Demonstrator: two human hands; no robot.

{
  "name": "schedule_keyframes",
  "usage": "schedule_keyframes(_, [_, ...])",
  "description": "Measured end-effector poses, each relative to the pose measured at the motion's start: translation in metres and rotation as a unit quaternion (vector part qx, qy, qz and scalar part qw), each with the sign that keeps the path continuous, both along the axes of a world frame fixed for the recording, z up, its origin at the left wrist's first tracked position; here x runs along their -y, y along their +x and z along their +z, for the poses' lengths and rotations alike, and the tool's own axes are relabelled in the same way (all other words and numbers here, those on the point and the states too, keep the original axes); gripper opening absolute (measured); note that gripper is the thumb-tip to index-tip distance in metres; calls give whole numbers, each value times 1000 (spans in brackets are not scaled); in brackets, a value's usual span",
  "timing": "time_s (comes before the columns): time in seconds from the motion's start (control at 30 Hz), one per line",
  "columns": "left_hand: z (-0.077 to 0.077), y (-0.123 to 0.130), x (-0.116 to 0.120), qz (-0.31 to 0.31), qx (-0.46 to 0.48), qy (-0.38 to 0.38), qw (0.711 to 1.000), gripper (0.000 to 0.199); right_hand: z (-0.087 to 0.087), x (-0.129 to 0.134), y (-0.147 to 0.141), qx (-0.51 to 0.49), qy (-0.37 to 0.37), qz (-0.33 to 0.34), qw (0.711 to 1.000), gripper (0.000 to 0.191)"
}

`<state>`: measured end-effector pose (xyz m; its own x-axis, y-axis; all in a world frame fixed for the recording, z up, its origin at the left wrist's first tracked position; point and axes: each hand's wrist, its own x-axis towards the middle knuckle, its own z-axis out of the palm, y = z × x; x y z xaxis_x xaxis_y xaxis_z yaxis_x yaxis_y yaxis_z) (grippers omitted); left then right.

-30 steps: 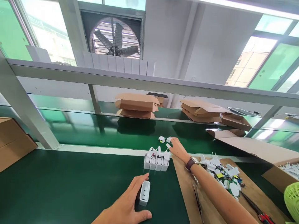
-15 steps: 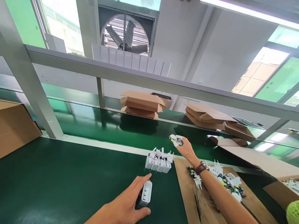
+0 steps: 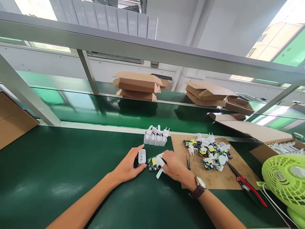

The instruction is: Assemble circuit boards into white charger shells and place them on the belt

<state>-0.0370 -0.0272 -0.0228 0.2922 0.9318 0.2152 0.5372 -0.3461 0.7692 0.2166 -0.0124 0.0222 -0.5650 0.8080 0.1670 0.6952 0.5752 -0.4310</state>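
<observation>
My left hand (image 3: 128,166) is curled around a white plastic charger housing (image 3: 142,156), thumb at its near end and index finger at its far end. The housing stands on the green table with its open top facing up. Just right of it, my right hand (image 3: 175,166) pinches a circuit board (image 3: 152,163) with a yellow-marked part. White pieces cover or lie against the right fingertips, and I cannot tell which belong to the board. Beyond both hands stands a row of white housings (image 3: 155,140) with white plug parts and wires sticking out of their tops.
On a brown cardboard sheet (image 3: 176,143) lie several circuit boards with plug parts (image 3: 209,151), tweezers (image 3: 189,162) and red-handled pliers (image 3: 246,184). A green fan (image 3: 283,178) and an open carton (image 3: 257,156) stand at right. Flattened boxes (image 3: 138,83) rest on the rear ledge.
My right hand has come from above the back edge down beside the housing, bringing the circuit board. My left fingers have closed in on the housing. The view has tilted downward.
</observation>
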Motion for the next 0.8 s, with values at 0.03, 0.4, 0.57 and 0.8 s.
schedule_keyframes(0.03, [0, -1, 0, 4, 0, 0, 1000, 73, 0, -3, 0, 14, 39, -4, 999, 15])
schedule_keyframes(0.4, [7, -4, 1, -7, -7, -29, 1000, 83, -27, 3, 17, 4, 8, 43, 999, 55])
schedule_keyframes(0.57, [7, -5, 1, 2, -27, -22, 999, 93, -24, 5, 12, -56, 51, 34, 997, 57])
schedule_keyframes(0.8, [-4, -6, -1, 23, -10, 34, 999, 85, -12, 13, 0, -210, 184, 15, 960, 64])
